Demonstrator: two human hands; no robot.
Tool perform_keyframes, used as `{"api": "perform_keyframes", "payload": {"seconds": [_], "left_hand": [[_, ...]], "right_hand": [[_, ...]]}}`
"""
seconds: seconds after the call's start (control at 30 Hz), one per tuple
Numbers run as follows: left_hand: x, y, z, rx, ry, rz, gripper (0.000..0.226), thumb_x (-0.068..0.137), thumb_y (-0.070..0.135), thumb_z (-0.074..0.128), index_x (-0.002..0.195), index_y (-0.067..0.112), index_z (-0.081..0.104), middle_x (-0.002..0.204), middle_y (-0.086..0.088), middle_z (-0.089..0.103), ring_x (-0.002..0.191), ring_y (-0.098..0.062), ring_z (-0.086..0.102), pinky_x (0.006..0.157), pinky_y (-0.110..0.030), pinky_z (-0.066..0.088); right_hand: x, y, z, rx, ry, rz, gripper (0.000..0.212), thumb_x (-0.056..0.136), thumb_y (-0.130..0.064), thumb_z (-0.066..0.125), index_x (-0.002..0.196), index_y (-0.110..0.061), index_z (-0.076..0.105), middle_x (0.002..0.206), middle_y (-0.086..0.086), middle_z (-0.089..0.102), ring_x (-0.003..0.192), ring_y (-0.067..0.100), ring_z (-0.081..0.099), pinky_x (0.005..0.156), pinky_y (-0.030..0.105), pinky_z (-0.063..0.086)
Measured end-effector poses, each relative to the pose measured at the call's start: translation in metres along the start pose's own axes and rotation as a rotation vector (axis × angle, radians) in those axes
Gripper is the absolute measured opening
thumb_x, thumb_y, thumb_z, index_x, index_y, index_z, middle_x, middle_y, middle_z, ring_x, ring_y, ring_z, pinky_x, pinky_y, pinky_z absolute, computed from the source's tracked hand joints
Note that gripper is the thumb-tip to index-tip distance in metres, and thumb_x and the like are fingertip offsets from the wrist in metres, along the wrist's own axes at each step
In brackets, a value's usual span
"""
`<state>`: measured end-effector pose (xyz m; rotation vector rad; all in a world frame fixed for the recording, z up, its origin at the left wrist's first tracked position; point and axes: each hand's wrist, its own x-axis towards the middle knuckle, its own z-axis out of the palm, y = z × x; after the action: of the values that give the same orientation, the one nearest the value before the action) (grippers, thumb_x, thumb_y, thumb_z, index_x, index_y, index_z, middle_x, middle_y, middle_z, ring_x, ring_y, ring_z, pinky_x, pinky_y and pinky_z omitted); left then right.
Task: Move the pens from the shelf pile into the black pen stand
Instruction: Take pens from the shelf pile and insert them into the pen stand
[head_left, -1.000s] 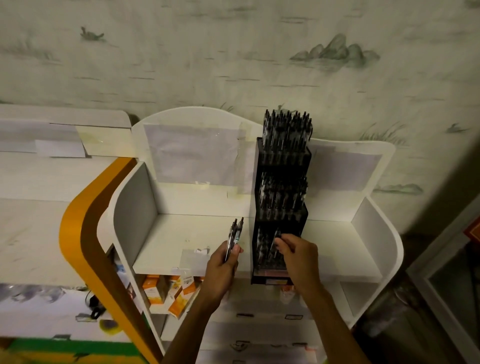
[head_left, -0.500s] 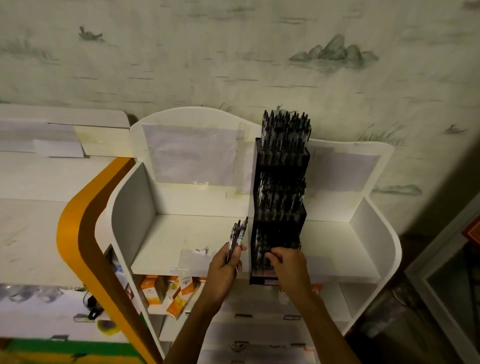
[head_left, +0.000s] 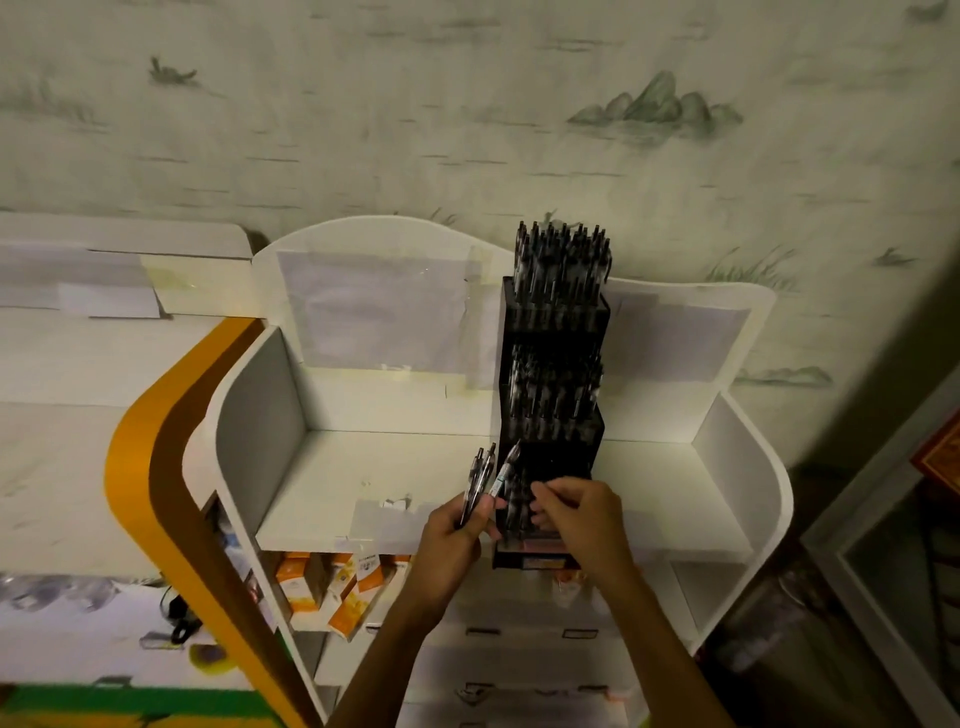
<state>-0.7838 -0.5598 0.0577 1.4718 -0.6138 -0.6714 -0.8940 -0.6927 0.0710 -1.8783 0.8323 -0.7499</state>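
**Hands at the lowest tier of the pen stand**

The black pen stand (head_left: 553, 395) is a tall, stepped rack of dark, matte plastic, standing upright on a smooth white shelf (head_left: 363, 483) with rounded side walls. Its two upper tiers bristle with slim dark pens (head_left: 561, 265), packed upright. Behind it runs pale wallpaper (head_left: 467, 104) printed with faint hills and grass.

The left hand (head_left: 452, 540) curls around a small bunch of pens (head_left: 480, 480), their tips pointing up and away, just left of the stand's bottom tier. One of these pens leans right against the stand's near left edge. The right hand (head_left: 579, 514) hovers at the bottom tier, fingers bent and pinched together; whether they hold a pen cannot be told. Orange-and-white boxes (head_left: 332, 582) lie on the shelf below.
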Motion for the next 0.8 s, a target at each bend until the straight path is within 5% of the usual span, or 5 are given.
{"api": "perform_keyframes", "payload": {"seconds": [0.17,0.33,0.43,0.67,0.8], "left_hand": [[-0.001,0.004,0.006,0.023,-0.065,-0.014,0.034,0.103,0.033,0.048,0.098,0.01,0.074,0.066,-0.005,0.066,0.041,-0.005,0.041,0.045,-0.017,0.034],[-0.01,0.012,0.012,-0.034,-0.131,-0.019,0.034,0.106,0.024,0.043,0.107,0.003,0.07,0.072,-0.012,0.065,0.042,0.002,0.05,0.045,-0.009,0.036],[-0.008,0.009,0.012,-0.024,-0.151,-0.024,0.033,0.104,0.031,0.045,0.104,0.008,0.07,0.075,-0.014,0.07,0.04,-0.004,0.044,0.043,-0.016,0.035],[0.003,-0.008,0.005,0.275,0.149,0.11,0.031,0.102,0.041,0.047,0.086,0.025,0.067,0.063,0.0,0.066,0.047,-0.008,0.055,0.051,-0.028,0.047],[0.006,-0.01,-0.003,0.349,0.237,0.13,0.027,0.103,0.036,0.046,0.094,0.021,0.066,0.071,0.0,0.066,0.06,-0.003,0.058,0.058,-0.014,0.044]], "right_hand": [[0.004,-0.021,-0.006,0.376,-0.152,0.067,0.019,0.092,-0.013,0.065,0.11,-0.009,0.071,0.096,0.003,0.076,0.089,0.017,0.073,0.08,0.029,0.059],[0.003,-0.019,-0.01,0.443,-0.153,0.08,0.017,0.091,-0.011,0.067,0.106,-0.008,0.072,0.095,0.008,0.075,0.091,0.023,0.072,0.08,0.029,0.058],[0.003,-0.018,-0.012,0.447,-0.159,0.077,0.014,0.091,-0.011,0.067,0.103,-0.008,0.073,0.091,0.009,0.075,0.088,0.024,0.071,0.079,0.028,0.057],[0.007,-0.02,-0.026,0.517,-0.049,0.09,0.015,0.089,-0.009,0.067,0.102,-0.003,0.07,0.093,0.01,0.075,0.087,0.026,0.074,0.081,0.038,0.06],[0.013,-0.008,-0.034,0.279,0.065,-0.005,0.013,0.088,-0.013,0.069,0.099,-0.006,0.071,0.089,0.003,0.076,0.081,0.017,0.074,0.077,0.038,0.061]]}}
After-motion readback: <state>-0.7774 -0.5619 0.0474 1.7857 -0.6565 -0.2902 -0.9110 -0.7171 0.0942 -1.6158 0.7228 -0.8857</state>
